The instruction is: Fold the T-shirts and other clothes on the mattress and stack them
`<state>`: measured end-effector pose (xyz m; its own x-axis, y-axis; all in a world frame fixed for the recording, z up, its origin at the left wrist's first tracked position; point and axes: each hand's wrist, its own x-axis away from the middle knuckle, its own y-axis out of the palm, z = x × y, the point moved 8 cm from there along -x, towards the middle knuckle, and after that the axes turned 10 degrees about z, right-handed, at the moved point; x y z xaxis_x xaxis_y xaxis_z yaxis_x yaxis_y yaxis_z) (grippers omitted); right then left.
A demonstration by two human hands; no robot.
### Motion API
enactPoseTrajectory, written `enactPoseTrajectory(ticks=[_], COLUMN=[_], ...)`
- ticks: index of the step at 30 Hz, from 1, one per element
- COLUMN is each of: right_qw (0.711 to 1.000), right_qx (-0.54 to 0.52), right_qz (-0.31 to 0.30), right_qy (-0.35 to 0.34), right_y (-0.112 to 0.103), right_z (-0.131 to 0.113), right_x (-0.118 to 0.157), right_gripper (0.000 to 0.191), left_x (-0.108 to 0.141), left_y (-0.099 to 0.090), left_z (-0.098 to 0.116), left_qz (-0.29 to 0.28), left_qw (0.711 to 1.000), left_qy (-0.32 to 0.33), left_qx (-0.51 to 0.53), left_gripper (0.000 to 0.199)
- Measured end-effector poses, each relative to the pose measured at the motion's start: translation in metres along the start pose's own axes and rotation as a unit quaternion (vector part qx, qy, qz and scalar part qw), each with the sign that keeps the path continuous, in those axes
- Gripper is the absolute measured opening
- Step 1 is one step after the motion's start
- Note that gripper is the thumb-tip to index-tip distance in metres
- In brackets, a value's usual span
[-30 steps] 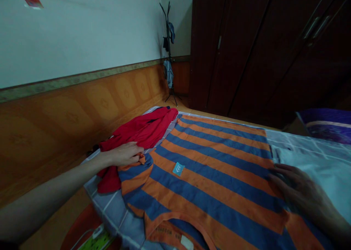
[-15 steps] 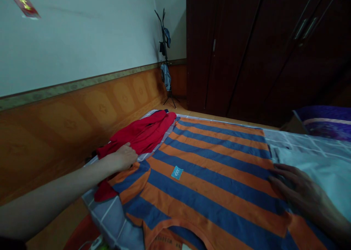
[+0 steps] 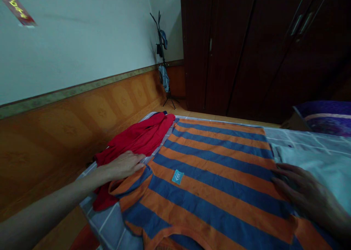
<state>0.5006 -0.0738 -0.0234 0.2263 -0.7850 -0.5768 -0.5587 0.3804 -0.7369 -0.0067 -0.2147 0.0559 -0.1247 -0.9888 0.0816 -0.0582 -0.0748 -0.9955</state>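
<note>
An orange and blue striped T-shirt [image 3: 219, 176] lies spread flat, its collar towards me and a small light-blue patch [image 3: 177, 176] on the chest. My left hand [image 3: 126, 165] rests at the shirt's left sleeve, fingers stretched out towards the armpit, gripping nothing that I can see. On the shirt's right edge lies my right hand [image 3: 304, 189], its fingers spread over the cloth. Beyond my left hand is a crumpled red garment [image 3: 142, 134]. Pale blue cloth [image 3: 318, 165] lies beside my right hand.
Checked grey fabric [image 3: 109, 220] covers the surface under the clothes. A tiled wall [image 3: 68, 133] runs along the left. Behind stand a coat rack [image 3: 161, 56] and a dark wardrobe [image 3: 233, 52]. Something purple [image 3: 326, 114] sits at the far right.
My left hand has shifted slightly right, and its fingers have straightened out. The left sleeve's edge looks a little raised. My right hand stays on the shirt's edge. The view has tilted slightly.
</note>
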Motion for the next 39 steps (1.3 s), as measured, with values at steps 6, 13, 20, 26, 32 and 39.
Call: enactPoseTrajectory(ticks=[6,13,20,26,32,39], right_qw=[1.0,1.0,0.999,1.0,1.0,1.0], right_qx=[0.006,0.006,-0.017,-0.008,0.007,0.005], right_qz=[-0.009,0.001,-0.011,-0.002,-0.011,-0.014], right_qy=[0.007,0.007,0.029,0.022,0.021,0.019], right_y=[-0.003,-0.005,-0.005,-0.006,-0.003,-0.004], right_z=[-0.004,-0.006,-0.008,-0.007,-0.002,-0.006], right_x=[0.0,0.0,-0.003,-0.001,0.002,0.002], right_gripper=[0.043,0.039,0.038,0.039,0.041,0.039], left_x=[-0.002,-0.034,-0.122,-0.15,-0.148,-0.161], left_y=[-0.002,0.012,0.022,0.036,0.021,0.031], left_z=[0.044,0.055,-0.006,-0.01,0.0,-0.028], left_qz=[0.003,-0.087,0.171,0.177,0.202,0.143], left_qw=[0.996,0.925,0.921,0.919,0.931,0.936], left_qy=[0.041,-0.032,-0.19,-0.231,-0.233,-0.275], left_qx=[0.074,0.367,0.295,0.266,0.196,0.167], left_gripper=[0.016,0.018,0.012,0.017,0.007,0.02])
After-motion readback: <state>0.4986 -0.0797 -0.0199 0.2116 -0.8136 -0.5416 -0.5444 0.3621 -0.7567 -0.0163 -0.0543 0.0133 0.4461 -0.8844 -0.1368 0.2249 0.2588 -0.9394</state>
